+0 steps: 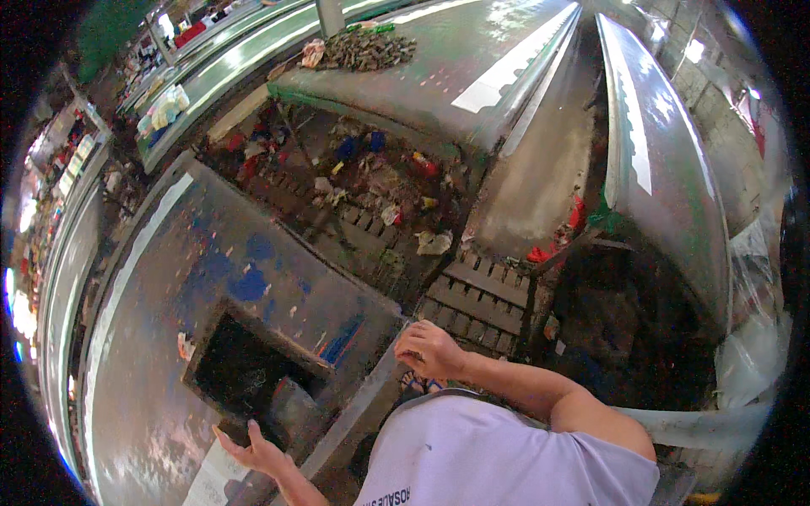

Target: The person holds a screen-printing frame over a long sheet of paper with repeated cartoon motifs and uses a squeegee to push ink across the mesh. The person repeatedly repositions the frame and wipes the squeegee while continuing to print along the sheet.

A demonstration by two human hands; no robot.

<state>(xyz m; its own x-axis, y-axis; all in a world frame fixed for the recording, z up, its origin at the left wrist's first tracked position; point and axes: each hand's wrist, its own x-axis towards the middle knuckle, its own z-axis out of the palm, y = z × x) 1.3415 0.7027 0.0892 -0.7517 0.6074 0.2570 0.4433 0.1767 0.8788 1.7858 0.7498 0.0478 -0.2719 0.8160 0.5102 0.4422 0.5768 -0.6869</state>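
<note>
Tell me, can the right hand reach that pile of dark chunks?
Probably not: the pile of dark chunks sits on a farther table, with a littered gap between it and the right hand.

Pale lilac shirt (506,447); short sleeves (620,454)

Dim w/ glare, edge distort.

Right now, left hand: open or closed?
Open: the left hand has thumb and fingers apart, beside the dark frame. Touching it: cannot tell.
</note>
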